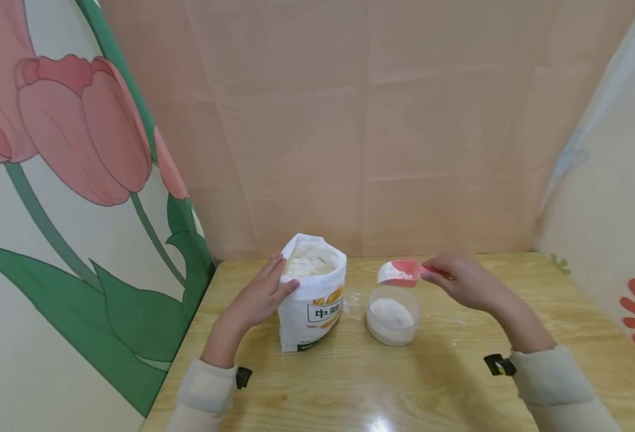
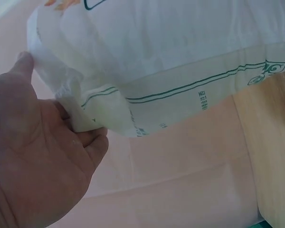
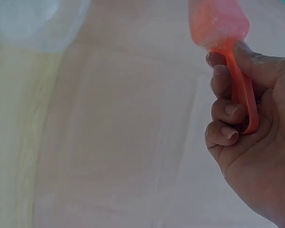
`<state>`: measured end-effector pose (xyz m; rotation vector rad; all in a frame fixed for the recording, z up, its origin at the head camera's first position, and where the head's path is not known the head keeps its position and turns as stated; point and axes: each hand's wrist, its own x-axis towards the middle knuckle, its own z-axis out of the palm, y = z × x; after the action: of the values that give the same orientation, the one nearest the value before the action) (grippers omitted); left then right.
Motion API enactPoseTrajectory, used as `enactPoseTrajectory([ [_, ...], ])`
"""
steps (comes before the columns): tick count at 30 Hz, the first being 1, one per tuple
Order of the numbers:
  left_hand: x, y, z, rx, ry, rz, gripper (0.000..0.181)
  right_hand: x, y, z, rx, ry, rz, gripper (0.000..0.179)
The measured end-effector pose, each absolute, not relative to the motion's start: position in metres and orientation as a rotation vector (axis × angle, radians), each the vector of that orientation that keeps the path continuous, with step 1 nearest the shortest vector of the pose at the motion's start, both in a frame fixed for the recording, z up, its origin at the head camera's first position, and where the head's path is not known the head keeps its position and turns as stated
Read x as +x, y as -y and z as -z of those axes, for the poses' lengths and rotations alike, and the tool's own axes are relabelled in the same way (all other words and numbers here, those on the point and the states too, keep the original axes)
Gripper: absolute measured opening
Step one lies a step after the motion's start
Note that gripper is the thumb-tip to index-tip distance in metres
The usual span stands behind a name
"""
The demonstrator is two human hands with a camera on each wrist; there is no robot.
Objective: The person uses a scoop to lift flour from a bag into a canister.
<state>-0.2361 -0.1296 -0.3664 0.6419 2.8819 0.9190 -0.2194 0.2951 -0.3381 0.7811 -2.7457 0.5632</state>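
A white flour bag (image 1: 310,312) with printed lettering stands upright on the table, its top open and white flour (image 1: 309,264) showing inside. At its left side my left hand (image 1: 259,295) grips the bag near the rim, thumb on the front; in the left wrist view, fingers (image 2: 97,142) curl round the bag's edge. My right hand (image 1: 466,282) holds a pink scoop (image 1: 407,270) by its handle, as the right wrist view also shows. White flour lies in the scoop, which is above a clear round bowl (image 1: 393,336). The bowl holds flour too.
The wooden table (image 1: 339,390) has flour specks between bag and bowl and to the bowl's right. A pinkish-brown sheet (image 1: 371,132) hangs behind its far edge. Walls with painted flowers (image 1: 85,126) flank the table on both sides.
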Motion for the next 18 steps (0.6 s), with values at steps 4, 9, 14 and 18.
enactPoseTrajectory([
  [4,-0.236,0.129,0.370,0.643,-2.878,-0.916,0.089,-0.223,-0.306,0.359,0.825,2.794,-0.441,0.014],
  [9,-0.235,0.129,0.370,0.636,-2.881,-0.911,0.090,-0.226,-0.305,0.365,0.895,2.871,-0.337,0.003],
  [14,-0.234,0.129,0.367,0.633,-2.881,-0.900,0.090,-0.227,-0.299,0.359,0.974,2.865,-0.199,0.016],
  [18,-0.234,0.128,0.365,0.631,-2.882,-0.890,0.089,-0.228,-0.292,0.351,1.032,2.849,0.033,0.020],
])
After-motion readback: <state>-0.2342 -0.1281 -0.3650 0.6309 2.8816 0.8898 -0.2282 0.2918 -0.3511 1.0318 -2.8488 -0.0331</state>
